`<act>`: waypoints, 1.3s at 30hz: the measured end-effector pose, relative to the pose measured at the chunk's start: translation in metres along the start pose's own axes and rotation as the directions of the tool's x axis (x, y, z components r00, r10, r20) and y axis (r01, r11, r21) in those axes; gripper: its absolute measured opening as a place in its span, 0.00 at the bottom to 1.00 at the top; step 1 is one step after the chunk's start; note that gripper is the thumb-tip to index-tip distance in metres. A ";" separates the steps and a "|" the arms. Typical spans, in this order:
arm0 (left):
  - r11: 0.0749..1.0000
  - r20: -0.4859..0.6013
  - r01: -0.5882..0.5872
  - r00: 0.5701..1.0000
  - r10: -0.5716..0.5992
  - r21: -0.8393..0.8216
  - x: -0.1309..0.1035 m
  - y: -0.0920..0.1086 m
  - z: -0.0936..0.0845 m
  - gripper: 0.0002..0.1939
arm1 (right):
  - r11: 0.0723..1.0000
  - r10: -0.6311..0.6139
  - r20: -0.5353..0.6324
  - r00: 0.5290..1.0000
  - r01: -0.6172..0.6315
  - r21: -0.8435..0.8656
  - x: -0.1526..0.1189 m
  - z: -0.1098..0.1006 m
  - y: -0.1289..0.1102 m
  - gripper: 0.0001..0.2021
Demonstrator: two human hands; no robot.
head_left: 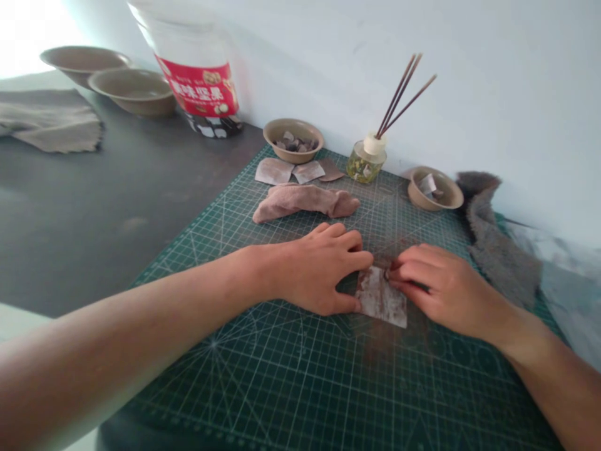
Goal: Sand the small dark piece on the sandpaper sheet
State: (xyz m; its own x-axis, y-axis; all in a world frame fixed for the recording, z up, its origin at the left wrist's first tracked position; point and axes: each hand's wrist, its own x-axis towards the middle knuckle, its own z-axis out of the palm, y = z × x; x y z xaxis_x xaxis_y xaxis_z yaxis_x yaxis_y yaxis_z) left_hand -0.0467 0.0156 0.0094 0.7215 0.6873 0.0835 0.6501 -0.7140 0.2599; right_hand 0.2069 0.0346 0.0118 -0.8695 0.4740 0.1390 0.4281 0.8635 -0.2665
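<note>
A small worn sheet, probably sandpaper (382, 300), whitish with brown smears, lies on the green cutting mat (300, 388). My left hand (323, 269) holds it down from the left, thumb at its lower left edge and index finger at its top edge. Over its upper right part, my right hand (432, 282) is closed in a pinch. A small dark bit shows at the fingertips, mostly hidden, too small to name. Behind my left hand lies a crumpled pinkish-brown cloth (305, 202).
Behind the cloth are sheet pieces (275, 170) and a bowl (293, 156) of stone-like chips. A reed diffuser (367, 161), another small bowl (434, 200) and a grey cloth (502, 250) stand rightward. At left are a plastic jar (201, 88), larger bowls (134, 94) and a cloth (51, 119).
</note>
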 end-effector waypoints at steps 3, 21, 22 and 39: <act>1.000 0.013 -0.004 1.000 0.004 -0.002 0.001 0.001 -0.001 0.22 | 0.997 -0.046 0.022 0.999 0.045 0.059 0.002 0.000 -0.004 0.08; 1.000 0.006 -0.004 1.000 0.004 -0.005 0.001 -0.001 0.002 0.22 | 0.995 -0.094 0.074 0.993 0.092 0.025 0.002 -0.007 0.000 0.08; 1.000 0.011 -0.005 1.000 0.005 -0.005 0.001 -0.001 0.002 0.22 | 0.998 -0.060 0.018 0.998 0.060 -0.007 0.002 -0.007 0.001 0.08; 1.000 0.030 0.009 1.000 -0.008 -0.018 0.004 -0.001 0.000 0.23 | 0.998 -0.059 0.017 0.998 0.058 0.026 0.001 -0.005 -0.003 0.08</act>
State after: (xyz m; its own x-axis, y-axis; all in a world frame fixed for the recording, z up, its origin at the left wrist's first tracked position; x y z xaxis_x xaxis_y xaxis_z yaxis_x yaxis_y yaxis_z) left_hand -0.0444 0.0188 0.0095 0.7229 0.6890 0.0528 0.6520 -0.7054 0.2779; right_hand 0.2061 0.0333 0.0178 -0.8973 0.4193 0.1383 0.3700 0.8850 -0.2828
